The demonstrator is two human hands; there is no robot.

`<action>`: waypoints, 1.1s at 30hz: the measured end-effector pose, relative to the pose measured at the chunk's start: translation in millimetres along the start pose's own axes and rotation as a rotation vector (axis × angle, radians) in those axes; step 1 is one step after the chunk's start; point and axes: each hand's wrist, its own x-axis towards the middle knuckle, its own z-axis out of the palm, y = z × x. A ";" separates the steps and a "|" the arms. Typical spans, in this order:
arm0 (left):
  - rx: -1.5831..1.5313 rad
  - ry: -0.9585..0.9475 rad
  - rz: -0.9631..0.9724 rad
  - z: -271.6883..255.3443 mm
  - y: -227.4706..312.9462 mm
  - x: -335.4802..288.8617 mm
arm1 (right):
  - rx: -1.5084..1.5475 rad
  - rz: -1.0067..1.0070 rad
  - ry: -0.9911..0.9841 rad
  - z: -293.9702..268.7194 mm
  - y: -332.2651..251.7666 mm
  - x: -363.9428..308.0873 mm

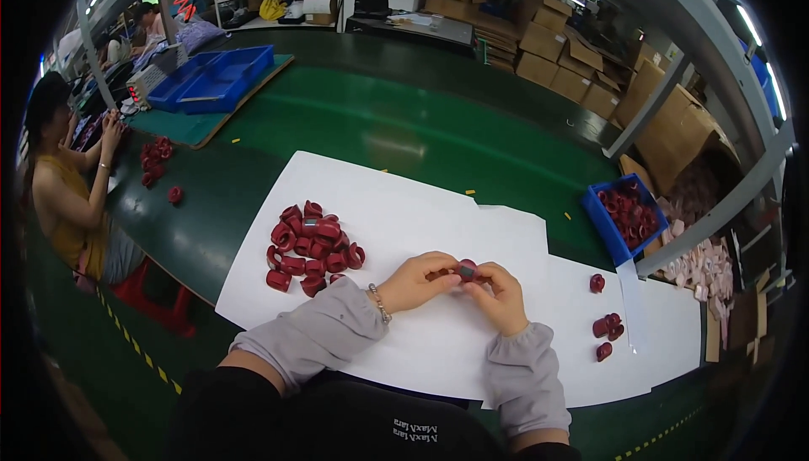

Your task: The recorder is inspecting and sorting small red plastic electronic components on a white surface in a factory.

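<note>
Green work table [404, 132] in a workshop, long and glossy, with white paper sheets [404, 217] spread over the near part. Both hands meeting above the paper, close to its middle. Left hand [417, 281] curled, fingers closed on the left side of a small dark red ring part [465, 270]; thin bracelet [380, 302] on the wrist, grey sleeve cover on the forearm. Right hand [500, 295] also curled, thumb and fingertips pressed on the right side of the same part, so held between the two hands just over the paper. Exact grip of each finger hard to see, too small. Left of the hands, a pile of similar dark red ring parts [310, 244] lying on the paper, near but not touching the left hand. Right of the hands, a few single red parts [607, 326] on the paper, well apart from the pile. Further right, at the table edge, a blue bin [605, 229] holding more red parts. Far side of the table: large blue trays [215, 77] on a mat. At the left rim, another person [72, 191] sitting at the same table, with a small group of red parts [157, 158] before them. Behind, at the right, stacked cardboard boxes [565, 56].
</note>
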 end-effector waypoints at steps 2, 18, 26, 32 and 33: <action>-0.128 -0.014 -0.065 2.4 -2.3 -3.2 | -0.072 0.009 -0.047 -0.9 1.2 -3.5; -0.226 -0.148 -0.173 -2.2 0.6 4.6 | 0.019 0.066 -0.200 -4.7 -6.5 7.1; -0.262 -0.144 -0.212 -0.9 0.9 -0.3 | -0.049 0.067 -0.222 -3.4 -9.8 4.2; -0.142 -0.186 -0.149 -4.6 -1.2 0.3 | -0.069 0.008 -0.180 -1.3 -10.1 3.6; -0.142 -0.185 -0.150 -4.9 -1.2 0.3 | -0.068 0.008 -0.181 -0.9 -10.7 4.1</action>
